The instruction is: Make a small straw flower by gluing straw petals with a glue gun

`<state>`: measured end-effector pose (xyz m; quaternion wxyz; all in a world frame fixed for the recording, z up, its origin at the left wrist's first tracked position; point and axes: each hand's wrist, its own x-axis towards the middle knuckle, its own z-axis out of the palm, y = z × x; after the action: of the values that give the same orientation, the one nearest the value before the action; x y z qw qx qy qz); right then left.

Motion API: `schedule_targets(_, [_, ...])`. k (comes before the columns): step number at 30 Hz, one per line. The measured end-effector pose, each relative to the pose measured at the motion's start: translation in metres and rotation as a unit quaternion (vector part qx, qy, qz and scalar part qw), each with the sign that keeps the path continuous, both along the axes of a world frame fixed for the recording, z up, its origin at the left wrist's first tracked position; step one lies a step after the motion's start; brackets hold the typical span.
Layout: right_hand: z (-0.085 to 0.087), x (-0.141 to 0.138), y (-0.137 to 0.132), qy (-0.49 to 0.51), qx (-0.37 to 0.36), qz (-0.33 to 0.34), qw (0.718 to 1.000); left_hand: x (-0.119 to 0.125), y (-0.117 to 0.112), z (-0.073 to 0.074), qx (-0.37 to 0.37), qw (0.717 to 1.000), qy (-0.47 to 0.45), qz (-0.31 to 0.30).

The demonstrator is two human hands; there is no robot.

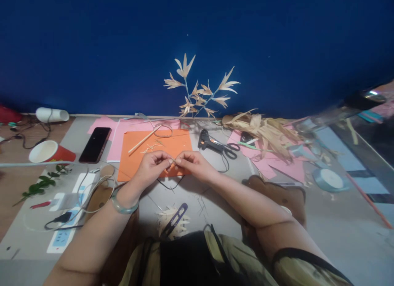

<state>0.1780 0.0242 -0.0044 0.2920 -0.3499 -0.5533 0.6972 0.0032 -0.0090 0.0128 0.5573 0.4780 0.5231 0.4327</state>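
Note:
Above the front part of an orange sheet, my left hand and my right hand meet fingertip to fingertip. Both are closed in a pinch on something thin and tiny that I cannot make out. Just beyond my fingers, thin pale fibre scraps and a light stick lie on the orange sheet. A dark thin loop shows below my hands. Closer to my body, a purple-handled cutter rests on a pile of pale pointed pieces.
Beside my right hand lie a black glue gun and scissors. Dried husks cover pink paper at right. A phone, a red cup and a power strip are at left. A husk-flower branch stands at the back.

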Motion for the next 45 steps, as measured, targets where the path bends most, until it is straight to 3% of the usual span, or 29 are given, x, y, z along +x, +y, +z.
schedule_targets(7, [-0.002, 0.002, 0.002, 0.006, -0.038, 0.008, 0.999, -0.001, 0.001, -0.003, 0.004, 1.0, -0.018, -0.001])
schedule_targets(14, [-0.002, 0.003, 0.004, -0.025, 0.014, -0.015, 0.999, -0.005, 0.004, -0.007, 0.017, 0.999, -0.035, 0.017])
schedule_targets(25, [0.009, 0.006, 0.004, -0.012, 0.02, -0.092, 0.996, -0.006, 0.005, -0.009, 0.017, 0.998, -0.026, 0.045])
schedule_targets(30, [0.008, 0.007, 0.005, -0.061, 0.089, -0.096, 0.99, -0.007, 0.006, -0.012, 0.031, 0.996, -0.052, 0.067])
schedule_targets(35, [0.008, 0.007, 0.006, -0.085, 0.154, -0.094, 0.98, -0.005, 0.004, -0.007, 0.0, 1.0, 0.001, 0.003])
schedule_targets(45, [0.008, 0.006, 0.007, -0.075, 0.134, -0.172, 0.973, -0.004, 0.002, -0.002, -0.057, 0.998, -0.034, -0.024])
